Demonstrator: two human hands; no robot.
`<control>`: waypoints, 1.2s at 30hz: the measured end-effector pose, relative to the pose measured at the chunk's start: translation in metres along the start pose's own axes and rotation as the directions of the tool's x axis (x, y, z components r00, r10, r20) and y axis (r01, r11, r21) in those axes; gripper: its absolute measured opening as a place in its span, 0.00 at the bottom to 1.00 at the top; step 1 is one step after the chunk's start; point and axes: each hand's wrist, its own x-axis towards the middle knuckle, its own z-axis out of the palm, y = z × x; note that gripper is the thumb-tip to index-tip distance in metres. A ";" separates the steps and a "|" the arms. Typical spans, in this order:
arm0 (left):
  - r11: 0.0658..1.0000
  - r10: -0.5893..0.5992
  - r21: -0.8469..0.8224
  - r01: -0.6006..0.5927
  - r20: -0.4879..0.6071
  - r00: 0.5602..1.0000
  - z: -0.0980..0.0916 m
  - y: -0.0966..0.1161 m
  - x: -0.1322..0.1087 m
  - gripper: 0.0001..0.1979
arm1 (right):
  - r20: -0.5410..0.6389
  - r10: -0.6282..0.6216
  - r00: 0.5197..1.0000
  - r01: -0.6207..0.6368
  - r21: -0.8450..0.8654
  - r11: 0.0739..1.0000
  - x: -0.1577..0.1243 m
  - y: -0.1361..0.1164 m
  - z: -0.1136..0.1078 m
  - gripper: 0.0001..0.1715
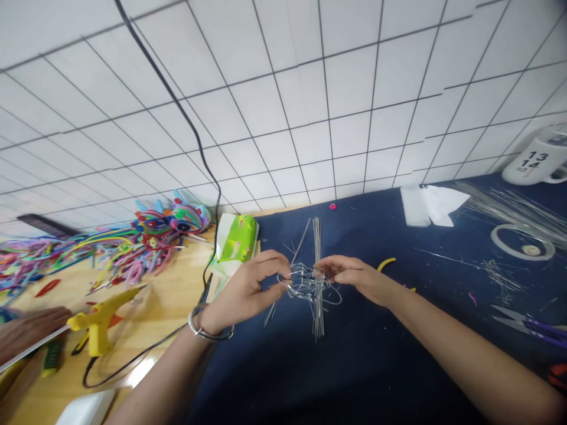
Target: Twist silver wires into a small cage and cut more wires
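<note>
A tangled bundle of thin silver wire (309,284) hangs just above the dark blue cloth (354,366). My left hand (248,289), a metal bangle on its wrist, pinches the bundle's left side with closed fingers. My right hand (354,276) pinches its right side, fingers pressed together. Straight lengths of wire (317,236) lie on the cloth under and behind the bundle.
A yellow glue gun (100,321) and a heap of coloured pipe cleaners (110,245) sit on the wooden table at left, where another person's hand (26,330) shows. A green wipes pack (237,239), scissors (527,323), tape roll (522,242), white mug (538,159) and more wire lie around.
</note>
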 end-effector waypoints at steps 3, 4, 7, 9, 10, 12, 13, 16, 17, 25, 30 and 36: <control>1.000 -0.016 0.004 0.016 -0.026 1.000 0.002 0.001 0.002 0.05 | 0.059 -0.036 0.998 0.041 -0.078 0.996 -0.003 -0.008 -0.001 0.26; 1.000 -0.017 0.006 0.018 -0.029 0.999 0.003 0.002 0.003 0.05 | 0.048 -0.046 0.998 0.053 -0.149 0.987 -0.005 -0.011 0.000 0.31; 1.000 -0.017 0.011 0.018 -0.029 0.999 0.007 0.005 0.007 0.04 | -0.019 -0.092 0.996 0.078 -0.388 0.919 -0.008 -0.014 0.008 0.47; 1.000 -0.017 0.010 0.018 -0.027 0.999 0.009 0.008 0.010 0.04 | -0.053 -0.124 0.991 0.083 -0.489 0.868 -0.008 -0.013 0.015 0.56; 1.000 -0.021 0.010 0.021 -0.029 0.999 0.009 0.009 0.011 0.04 | -0.068 -0.132 0.989 0.078 -0.520 0.850 -0.008 -0.012 0.019 0.58; 0.999 -0.033 0.010 0.033 -0.036 0.999 0.011 0.010 0.013 0.05 | -0.095 -0.128 0.987 0.054 -0.558 0.828 -0.006 -0.009 0.023 0.58; 0.999 -0.044 0.010 0.044 -0.040 0.998 0.011 0.011 0.014 0.05 | -0.105 -0.117 0.988 0.037 -0.566 0.823 -0.006 -0.007 0.023 0.57; 0.997 -0.081 -0.001 0.081 -0.037 0.996 0.013 0.010 0.015 0.05 | -0.123 -0.093 0.988 0.006 -0.574 0.819 -0.004 -0.004 0.023 0.52; 0.996 -0.092 -0.012 0.092 -0.033 0.995 0.013 0.010 0.015 0.06 | -0.128 -0.095 0.987 0.004 -0.576 0.818 -0.004 -0.003 0.022 0.51; 0.989 -0.138 -0.061 0.137 -0.020 0.990 0.015 0.011 0.019 0.06 | -0.145 -0.084 0.986 -0.004 -0.521 0.854 -0.002 -0.001 0.020 0.44; 0.982 -0.163 -0.095 0.161 -0.018 0.986 0.017 0.009 0.021 0.06 | -0.129 0.009 0.992 -0.066 -0.446 0.893 -0.001 0.002 0.018 0.39; 0.970 -0.211 -0.133 0.202 -0.057 0.976 0.024 0.004 0.019 0.05 | -0.169 0.012 0.985 -0.082 -0.417 0.905 0.000 0.006 0.017 0.44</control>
